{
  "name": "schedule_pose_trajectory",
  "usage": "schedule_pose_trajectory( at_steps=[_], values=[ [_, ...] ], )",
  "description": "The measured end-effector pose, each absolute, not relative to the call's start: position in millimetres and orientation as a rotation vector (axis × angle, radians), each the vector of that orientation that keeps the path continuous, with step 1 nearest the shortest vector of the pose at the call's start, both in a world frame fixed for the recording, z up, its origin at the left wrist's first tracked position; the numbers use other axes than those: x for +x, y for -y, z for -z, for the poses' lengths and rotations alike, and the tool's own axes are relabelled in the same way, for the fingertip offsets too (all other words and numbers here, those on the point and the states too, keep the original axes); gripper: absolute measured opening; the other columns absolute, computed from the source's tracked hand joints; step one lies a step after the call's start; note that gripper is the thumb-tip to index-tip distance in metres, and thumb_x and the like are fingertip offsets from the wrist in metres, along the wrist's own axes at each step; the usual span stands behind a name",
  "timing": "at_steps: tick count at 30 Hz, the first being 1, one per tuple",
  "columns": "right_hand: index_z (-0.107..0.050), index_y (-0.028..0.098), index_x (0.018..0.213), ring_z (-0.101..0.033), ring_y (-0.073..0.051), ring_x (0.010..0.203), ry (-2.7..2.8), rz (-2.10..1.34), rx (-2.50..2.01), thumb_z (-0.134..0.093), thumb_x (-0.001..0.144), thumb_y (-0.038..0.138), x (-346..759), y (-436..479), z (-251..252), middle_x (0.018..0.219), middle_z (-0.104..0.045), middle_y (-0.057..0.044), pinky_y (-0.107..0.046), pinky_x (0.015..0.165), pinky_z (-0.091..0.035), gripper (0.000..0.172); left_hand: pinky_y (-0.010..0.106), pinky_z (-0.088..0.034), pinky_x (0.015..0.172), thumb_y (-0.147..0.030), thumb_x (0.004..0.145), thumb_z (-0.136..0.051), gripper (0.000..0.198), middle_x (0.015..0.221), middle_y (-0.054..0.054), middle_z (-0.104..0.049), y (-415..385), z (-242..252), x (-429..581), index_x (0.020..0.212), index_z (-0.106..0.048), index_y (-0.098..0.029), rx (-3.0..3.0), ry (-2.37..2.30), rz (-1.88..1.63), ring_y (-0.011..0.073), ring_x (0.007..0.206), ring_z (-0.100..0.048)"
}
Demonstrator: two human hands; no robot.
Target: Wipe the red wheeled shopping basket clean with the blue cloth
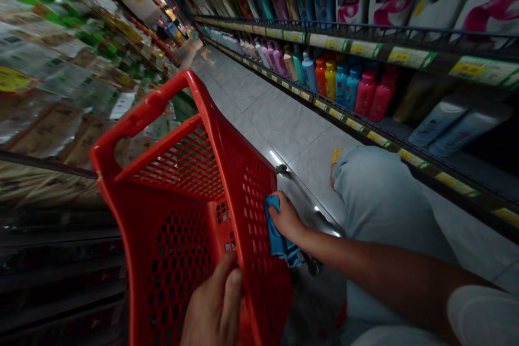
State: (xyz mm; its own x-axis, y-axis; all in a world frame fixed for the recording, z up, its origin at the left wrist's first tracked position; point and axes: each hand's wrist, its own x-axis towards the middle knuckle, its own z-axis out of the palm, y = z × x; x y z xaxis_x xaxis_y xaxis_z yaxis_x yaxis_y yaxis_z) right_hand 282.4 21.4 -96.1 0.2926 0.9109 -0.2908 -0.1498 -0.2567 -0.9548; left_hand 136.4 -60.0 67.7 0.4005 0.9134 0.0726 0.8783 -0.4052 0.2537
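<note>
A red plastic shopping cart (221,135) with perforated walls stands tilted across the view. My left hand (213,303) is at its near rim, fingers bent against the edge; part of the grip is hidden. Low on the cart's outer right side, my right hand (286,216) is closed on a blue cloth (275,238). The cloth is bunched under the fingers and lies against the mesh wall, its loose end hanging down. Beneath the cart shows a metal lower frame (324,221) with a dark wheel (281,169).
Shelves (405,38) of shampoo bottles run along the right, with colourful bottles (330,80) on the lower level. Packaged goods (60,65) fill the left side. A tiled floor (263,97) stretches between them. My bent knee in light jeans (377,189) is beside the cart.
</note>
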Motion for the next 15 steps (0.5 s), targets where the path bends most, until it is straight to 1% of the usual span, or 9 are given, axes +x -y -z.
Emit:
schedule_pose_trajectory(
  at_steps=[2,5,7,8,10,11,13,15],
  values=[
    [-0.054,0.023,0.099,-0.061,-0.02,0.098,0.792,-1.204,-1.449,-0.054,0.08,0.009,278,-22,92,0.098,-0.063,-0.003,-0.039,0.099,-0.049,0.023,0.023,-0.053,0.057,-0.054,0.101,-0.034,0.044,0.081,0.004,-0.078,37,-72,150,0.104,-0.065,-0.024,2.353,-1.751,-0.288,0.0186,0.069,-0.075],
    [-0.055,0.024,0.105,-0.061,-0.019,0.106,0.982,-1.001,-1.142,-0.056,0.083,0.013,276,-31,60,0.107,-0.063,-0.004,-0.036,0.102,-0.048,0.025,0.026,-0.043,0.051,-0.057,0.097,-0.035,0.043,0.068,0.004,-0.071,10,-75,170,0.102,-0.06,-0.023,2.222,-2.019,-0.067,0.022,0.061,-0.069],
    [-0.055,0.024,0.11,-0.06,-0.019,0.111,1.062,-0.874,-0.982,-0.056,0.083,0.012,275,-37,49,0.113,-0.061,-0.005,-0.035,0.104,-0.047,0.029,0.026,-0.035,0.052,-0.053,0.097,-0.036,0.037,0.059,0.001,-0.063,-3,-77,178,0.093,-0.057,-0.024,2.166,-2.125,0.094,0.0208,0.055,-0.064],
    [-0.056,0.024,0.111,-0.059,-0.019,0.113,1.068,-0.852,-0.972,-0.055,0.082,0.011,274,-39,51,0.114,-0.06,-0.005,-0.035,0.106,-0.046,0.032,0.025,-0.032,0.053,-0.051,0.098,-0.036,0.034,0.057,-0.001,-0.059,-8,-78,180,0.087,-0.054,-0.024,2.151,-2.151,0.13,0.0194,0.053,-0.06],
    [-0.056,0.024,0.108,-0.06,-0.02,0.113,0.983,-0.93,-1.142,-0.054,0.078,0.006,270,-44,73,0.113,-0.06,-0.006,-0.036,0.104,-0.047,0.034,0.025,-0.029,0.054,-0.047,0.098,-0.037,0.031,0.053,-0.003,-0.052,-15,-77,182,0.081,-0.05,-0.024,2.148,-2.179,0.119,0.0173,0.051,-0.055],
    [-0.057,0.023,0.104,-0.061,-0.02,0.109,0.903,-1.004,-1.276,-0.053,0.076,0.004,267,-47,88,0.11,-0.061,-0.006,-0.037,0.102,-0.048,0.034,0.025,-0.028,0.055,-0.045,0.098,-0.037,0.03,0.053,-0.003,-0.05,-17,-76,181,0.08,-0.049,-0.024,2.154,-2.185,0.089,0.0167,0.05,-0.054],
    [-0.056,0.022,0.095,-0.063,-0.022,0.098,0.742,-1.134,-1.508,-0.05,0.074,0.002,264,-60,113,0.099,-0.061,-0.006,-0.039,0.094,-0.051,0.03,0.025,-0.028,0.056,-0.043,0.097,-0.039,0.028,0.054,-0.003,-0.05,-19,-73,178,0.079,-0.048,-0.024,2.167,-2.18,0.011,0.0162,0.051,-0.053],
    [-0.055,0.021,0.091,-0.063,-0.023,0.094,0.663,-1.173,-1.595,-0.049,0.076,0.003,263,-80,118,0.093,-0.06,-0.006,-0.04,0.091,-0.051,0.025,0.025,-0.028,0.056,-0.043,0.097,-0.039,0.029,0.055,-0.003,-0.052,-18,-70,174,0.077,-0.047,-0.024,2.159,-2.158,-0.055,0.0158,0.052,-0.054]
  ],
)
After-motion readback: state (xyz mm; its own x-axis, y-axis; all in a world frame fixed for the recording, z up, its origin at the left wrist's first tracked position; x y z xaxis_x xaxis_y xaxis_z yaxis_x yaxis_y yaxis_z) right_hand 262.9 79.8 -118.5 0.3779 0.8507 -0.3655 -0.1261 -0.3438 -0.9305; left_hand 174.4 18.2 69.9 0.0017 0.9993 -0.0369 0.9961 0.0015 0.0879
